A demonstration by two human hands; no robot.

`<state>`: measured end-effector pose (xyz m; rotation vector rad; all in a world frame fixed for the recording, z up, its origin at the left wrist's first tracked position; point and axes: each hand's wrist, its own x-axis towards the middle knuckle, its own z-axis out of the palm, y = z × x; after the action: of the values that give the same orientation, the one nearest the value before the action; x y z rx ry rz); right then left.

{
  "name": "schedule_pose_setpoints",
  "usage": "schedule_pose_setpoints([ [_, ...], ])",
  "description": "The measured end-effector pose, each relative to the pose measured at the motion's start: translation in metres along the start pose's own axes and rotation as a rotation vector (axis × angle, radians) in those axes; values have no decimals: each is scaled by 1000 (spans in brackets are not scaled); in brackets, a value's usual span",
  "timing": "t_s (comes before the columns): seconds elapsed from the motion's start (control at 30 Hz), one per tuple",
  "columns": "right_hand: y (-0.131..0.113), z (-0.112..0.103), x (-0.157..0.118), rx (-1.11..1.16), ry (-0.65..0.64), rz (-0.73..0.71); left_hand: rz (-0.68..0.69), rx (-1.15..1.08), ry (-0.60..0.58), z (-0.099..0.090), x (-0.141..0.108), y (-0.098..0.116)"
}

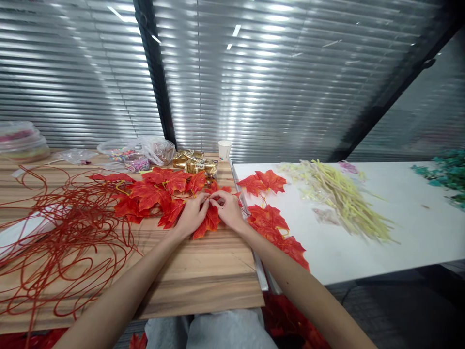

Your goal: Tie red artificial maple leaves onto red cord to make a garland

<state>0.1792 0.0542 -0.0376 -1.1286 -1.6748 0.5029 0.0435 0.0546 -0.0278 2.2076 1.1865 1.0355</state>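
Red artificial maple leaves [148, 194] lie in a heap on the wood-grain table [203, 271], with more red leaves [269, 220] on the white table to the right. Over the right part of the heap, my left hand [194, 211] and my right hand [227, 208] meet at the fingertips. Both hands are closed in a pinch; what is between the fingers is too small to make out. A leaf hangs just below the hands. Loose red cord [69, 242] is tangled at the left, partly over a white object [31, 230].
Gold packets [201, 166], a paper cup [224, 150], bags of beads [136, 162] and plastic tubs [22, 143] stand along the back. Yellow stems [341, 194] lie on the white table [410, 232], green foliage [446, 172] at far right. Window blinds rise behind.
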Motion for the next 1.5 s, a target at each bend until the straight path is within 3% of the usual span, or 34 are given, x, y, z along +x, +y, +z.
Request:
schedule_pose_setpoints([
  [0.83,-6,-2,1,66,-11,78,0,39,-24,-1,1,1],
  [1.5,-1,-1,1,30,-18,46,-3,82,-35,0,1,0],
])
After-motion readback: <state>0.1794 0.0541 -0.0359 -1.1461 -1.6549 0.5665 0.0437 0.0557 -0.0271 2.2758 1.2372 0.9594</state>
